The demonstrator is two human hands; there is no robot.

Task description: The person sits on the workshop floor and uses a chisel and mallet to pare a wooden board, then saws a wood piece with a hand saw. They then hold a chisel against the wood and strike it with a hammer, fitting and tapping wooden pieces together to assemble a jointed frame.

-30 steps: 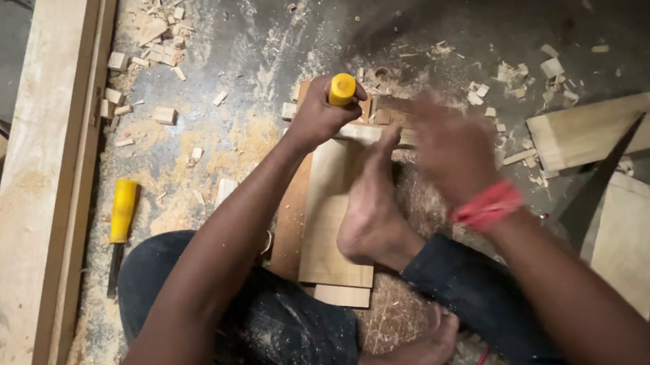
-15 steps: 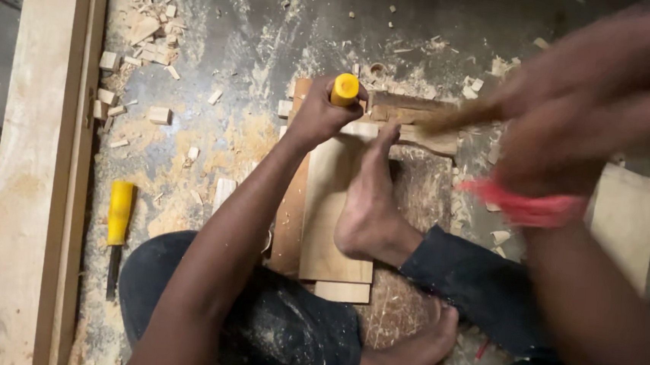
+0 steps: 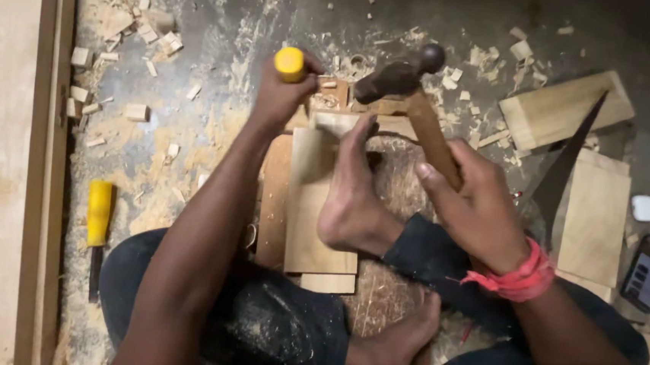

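My left hand (image 3: 279, 99) grips a chisel with a yellow handle (image 3: 289, 63), held upright on the far end of a wooden board (image 3: 310, 204). My right hand (image 3: 476, 208), with a red band at the wrist, holds a wooden-handled hammer (image 3: 404, 85); its dark head hangs just right of the chisel top, apart from it. My bare foot (image 3: 354, 200) presses down on the board. The chisel's blade is hidden behind my hand.
A second yellow-handled chisel (image 3: 98, 224) lies on the floor at left beside a long plank (image 3: 6, 160). Wood chips (image 3: 133, 36) litter the dusty floor. Board offcuts (image 3: 566, 108) and a saw blade (image 3: 566, 165) lie at right, with a phone (image 3: 645, 272) near the edge.
My right hand was raised high and blurred half a second ago; it has come down and the hammer head now sits close beside the chisel top. The left hand held still.
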